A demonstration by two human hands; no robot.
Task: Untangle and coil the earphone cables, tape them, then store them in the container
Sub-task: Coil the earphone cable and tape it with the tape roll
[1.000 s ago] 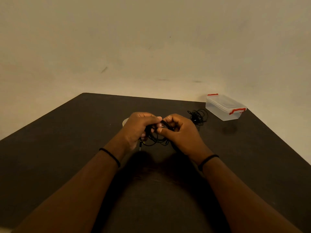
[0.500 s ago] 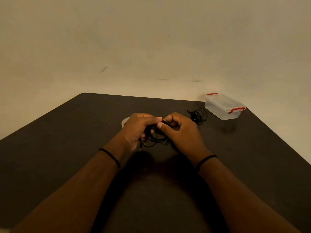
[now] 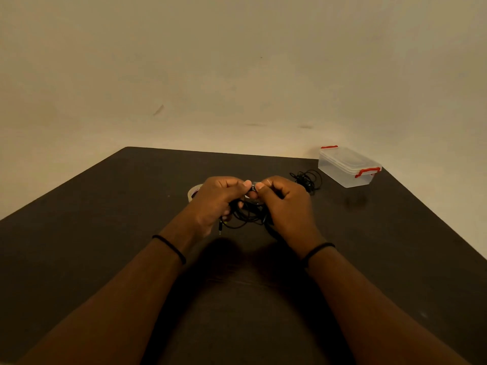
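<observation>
My left hand [image 3: 216, 201] and my right hand [image 3: 286, 209] meet over the middle of the dark table, both pinching a black earphone cable [image 3: 246, 216]. Its loops hang between my palms and its jack plug dangles below my left hand. A second tangled black earphone cable [image 3: 308, 180] lies on the table behind my right hand. Partly hidden behind my left hand is a roll of tape [image 3: 193, 194]. The clear container [image 3: 347, 167], lid shut with red clips, stands at the back right.
The dark table [image 3: 105, 219] ends at a pale wall behind and drops off on the right near the container. Bare tabletop lies to the left and in front of my arms.
My thumbs and forefingers have drawn closer together at the top of the cable bundle. The hands stay in nearly the same place.
</observation>
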